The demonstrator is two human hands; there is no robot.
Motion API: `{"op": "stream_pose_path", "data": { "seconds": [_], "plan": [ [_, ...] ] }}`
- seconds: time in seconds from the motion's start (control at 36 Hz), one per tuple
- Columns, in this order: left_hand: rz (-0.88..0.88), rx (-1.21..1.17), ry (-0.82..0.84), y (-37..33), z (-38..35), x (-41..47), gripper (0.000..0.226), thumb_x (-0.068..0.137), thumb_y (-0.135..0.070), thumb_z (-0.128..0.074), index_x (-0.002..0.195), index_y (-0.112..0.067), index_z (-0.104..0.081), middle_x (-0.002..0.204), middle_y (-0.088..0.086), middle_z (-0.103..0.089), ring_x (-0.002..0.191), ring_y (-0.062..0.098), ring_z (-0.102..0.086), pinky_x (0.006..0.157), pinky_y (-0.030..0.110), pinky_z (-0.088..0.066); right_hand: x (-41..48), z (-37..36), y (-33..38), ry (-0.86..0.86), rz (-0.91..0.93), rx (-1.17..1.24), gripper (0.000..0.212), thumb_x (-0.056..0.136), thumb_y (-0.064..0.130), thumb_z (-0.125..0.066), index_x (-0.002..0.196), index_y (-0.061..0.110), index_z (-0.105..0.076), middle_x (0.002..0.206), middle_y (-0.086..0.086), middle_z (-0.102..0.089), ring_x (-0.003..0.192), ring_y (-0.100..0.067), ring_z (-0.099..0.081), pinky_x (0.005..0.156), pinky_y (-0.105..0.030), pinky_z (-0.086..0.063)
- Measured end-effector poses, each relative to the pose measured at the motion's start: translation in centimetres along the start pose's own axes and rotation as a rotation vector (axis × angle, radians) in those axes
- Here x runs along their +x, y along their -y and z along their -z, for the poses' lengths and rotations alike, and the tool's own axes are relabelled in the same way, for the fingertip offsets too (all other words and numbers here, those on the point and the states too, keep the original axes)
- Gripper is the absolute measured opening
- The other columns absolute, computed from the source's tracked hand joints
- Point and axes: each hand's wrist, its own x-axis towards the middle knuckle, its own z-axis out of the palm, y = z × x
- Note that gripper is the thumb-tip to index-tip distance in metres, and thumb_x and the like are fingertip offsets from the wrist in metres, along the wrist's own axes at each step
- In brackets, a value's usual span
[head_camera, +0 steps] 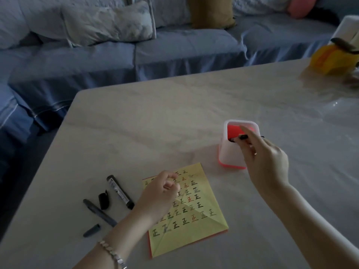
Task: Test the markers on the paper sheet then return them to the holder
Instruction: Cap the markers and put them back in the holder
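A yellow paper sheet [194, 216] covered with written marks lies on the table. My left hand [161, 193] rests on its upper left part with the fingers curled and nothing visible in them. My right hand [266, 158] hovers over the front rim of the white and red holder [231, 150] and pinches a black marker [240, 137] held level at the rim. Left of the sheet lie a thick black marker [120, 191], its loose cap [104, 200], a slim dark pen [99, 212] and a small grey cap [91, 230].
The pale marble table [174, 117] ends in an edge at the left and at the back. A blue sofa with cushions [108, 22] stands behind it. A yellow object [330, 59] sits at the far right corner.
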Motion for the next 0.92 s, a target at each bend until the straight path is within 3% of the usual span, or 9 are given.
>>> {"op": "stream_pose_path", "data": {
  "seconds": [0.08,0.17,0.33,0.42,0.5,0.64,0.75,0.83,0.92],
  "plan": [
    [-0.008,-0.076,-0.019,0.5,0.0,-0.1,0.010,0.093,-0.023,-0.049,0.101,-0.029,-0.051,0.092,-0.002,-0.063,0.085,0.021,-0.063,0.066,0.026,-0.048,0.4,-0.2,0.2,0.183,-0.103,-0.027,0.022,0.090,0.022,-0.055,0.107,0.014,-0.066,0.093,-0.012,-0.071,0.074,-0.033,-0.064,0.055,-0.027,-0.033],
    [-0.022,-0.142,-0.053,0.8,0.4,-0.4,0.013,0.092,-0.020,-0.051,0.094,-0.033,-0.053,0.086,0.000,-0.064,0.086,0.035,-0.062,0.065,0.034,-0.048,0.8,-0.5,-0.2,0.338,-0.230,-0.043,0.024,0.092,0.024,-0.048,0.113,0.016,-0.056,0.091,-0.015,-0.069,0.083,-0.036,-0.060,0.058,-0.031,-0.033],
    [-0.032,-0.123,-0.091,1.2,2.1,-1.1,0.014,0.092,-0.022,-0.048,0.104,-0.027,-0.054,0.090,-0.004,-0.065,0.085,0.008,-0.063,0.070,0.024,-0.052,0.1,1.1,2.9,0.205,-0.140,-0.036,0.035,0.083,0.022,-0.062,0.117,0.015,-0.056,0.117,-0.007,-0.058,0.073,-0.034,-0.061,0.057,-0.031,-0.038],
    [-0.039,-0.106,-0.112,1.7,3.3,-1.6,0.013,0.091,-0.021,-0.048,0.103,-0.024,-0.054,0.087,-0.004,-0.065,0.084,0.005,-0.062,0.071,0.023,-0.050,-1.3,1.4,5.3,0.196,-0.014,0.092,0.023,0.080,0.018,-0.066,0.102,0.015,-0.064,0.093,0.002,-0.063,0.055,-0.012,-0.054,0.047,-0.023,-0.038],
    [-0.027,-0.125,-0.146,3.1,4.7,-2.2,0.008,0.092,-0.023,-0.049,0.092,-0.030,-0.052,0.085,-0.004,-0.064,0.083,0.007,-0.062,0.067,0.022,-0.045,-2.8,-0.3,7.6,0.438,-0.018,0.183,0.016,0.081,0.024,-0.064,0.096,0.022,-0.064,0.073,0.015,-0.058,0.057,-0.005,-0.053,0.053,-0.025,-0.047],
    [0.031,-0.164,-0.320,6.5,7.1,-3.7,0.014,0.089,-0.018,-0.055,0.082,-0.030,-0.058,0.078,-0.004,-0.066,0.077,0.013,-0.062,0.071,0.025,-0.044,-4.7,-5.7,12.2,0.950,-0.036,0.147,0.026,0.086,0.032,-0.052,0.111,0.026,-0.056,0.089,0.011,-0.062,0.077,-0.014,-0.058,0.063,-0.024,-0.044],
    [0.093,-0.151,-0.376,8.6,8.8,-5.2,0.015,0.085,-0.014,-0.059,0.076,-0.025,-0.062,0.077,-0.001,-0.068,0.078,0.017,-0.063,0.073,0.028,-0.046,-5.0,-9.9,16.2,1.026,-0.007,0.120,0.035,0.087,0.031,-0.052,0.119,0.019,-0.050,0.113,-0.004,-0.061,0.101,-0.025,-0.058,0.078,-0.030,-0.045],
    [0.102,-0.125,-0.395,9.6,9.9,-6.1,0.020,0.087,-0.008,-0.055,0.077,-0.024,-0.062,0.078,0.001,-0.068,0.075,0.013,-0.062,0.059,0.011,-0.044,-5.0,-12.1,18.6,1.096,-0.019,0.041,0.040,0.087,0.034,-0.052,0.121,0.014,-0.045,0.118,-0.011,-0.058,0.107,-0.030,-0.056,0.081,-0.034,-0.046],
    [0.077,-0.034,-0.431,10.0,10.9,-6.7,0.013,0.087,-0.013,-0.056,0.083,-0.023,-0.062,0.081,-0.005,-0.066,0.075,0.004,-0.059,0.063,0.007,-0.040,-5.4,-13.2,19.8,1.149,-0.022,-0.028,0.038,0.084,0.030,-0.056,0.117,0.013,-0.046,0.116,-0.011,-0.057,0.104,-0.030,-0.057,0.074,-0.033,-0.045]
  ]
}}
